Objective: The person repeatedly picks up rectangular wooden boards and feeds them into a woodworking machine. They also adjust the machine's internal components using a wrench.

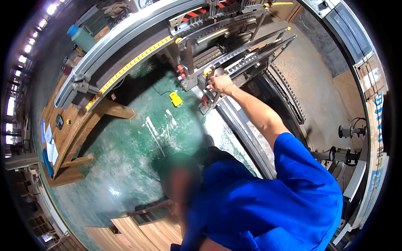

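My right arm stretches out to the machine's metal clamp frame (240,62). My right hand (220,83) is closed at the frame's near end, beside a yellow knob (207,71). What its fingers grip is mostly hidden behind them; a dark grey part shows just beyond. Red-handled fittings (204,100) sit right below that hand, and another red fitting (181,71) is to its left. Low in the picture, a skin-coloured shape that seems to be my left hand (180,188) is heavily blurred, so its fingers cannot be made out.
A yellow foot pedal (176,99) lies on the green floor (142,138). Along the left stands a wooden bench (75,138) with papers and a small dark device. A yellow measuring scale (134,65) runs along the rail. Wooden boards (134,234) lie at the bottom; a toothed chain track (289,94) is at right.
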`<move>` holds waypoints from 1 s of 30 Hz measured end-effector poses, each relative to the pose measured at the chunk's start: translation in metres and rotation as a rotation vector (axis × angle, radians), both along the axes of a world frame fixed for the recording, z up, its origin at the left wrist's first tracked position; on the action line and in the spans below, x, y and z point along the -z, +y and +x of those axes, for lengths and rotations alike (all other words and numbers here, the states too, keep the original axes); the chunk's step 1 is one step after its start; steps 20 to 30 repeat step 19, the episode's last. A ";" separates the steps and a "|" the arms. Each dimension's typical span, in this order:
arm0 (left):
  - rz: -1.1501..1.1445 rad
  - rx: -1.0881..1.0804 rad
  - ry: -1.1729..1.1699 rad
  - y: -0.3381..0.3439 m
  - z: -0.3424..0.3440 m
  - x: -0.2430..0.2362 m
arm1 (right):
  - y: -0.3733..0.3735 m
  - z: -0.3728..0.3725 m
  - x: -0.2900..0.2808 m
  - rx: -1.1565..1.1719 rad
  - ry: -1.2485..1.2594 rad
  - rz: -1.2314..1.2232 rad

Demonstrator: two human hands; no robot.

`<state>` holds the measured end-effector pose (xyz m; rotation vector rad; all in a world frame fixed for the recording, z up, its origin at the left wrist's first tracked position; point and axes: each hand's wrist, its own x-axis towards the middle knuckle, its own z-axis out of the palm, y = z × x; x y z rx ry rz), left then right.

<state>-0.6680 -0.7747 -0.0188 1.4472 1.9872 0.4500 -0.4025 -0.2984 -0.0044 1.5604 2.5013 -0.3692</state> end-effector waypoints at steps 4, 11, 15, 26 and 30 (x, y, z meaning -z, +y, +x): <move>-0.062 -0.033 -0.115 0.050 0.024 -0.020 | 0.011 0.004 0.043 0.069 0.038 0.194; 0.184 0.216 0.198 0.161 0.026 -0.076 | 0.006 0.007 0.019 0.042 0.135 0.208; 0.174 0.458 0.355 0.233 0.011 -0.099 | 0.005 0.002 0.012 0.039 0.168 0.275; -0.023 0.566 0.521 0.324 0.008 -0.149 | 0.024 -0.001 0.007 0.071 0.173 0.359; -0.023 0.566 0.521 0.324 0.008 -0.149 | 0.024 -0.001 0.007 0.071 0.173 0.359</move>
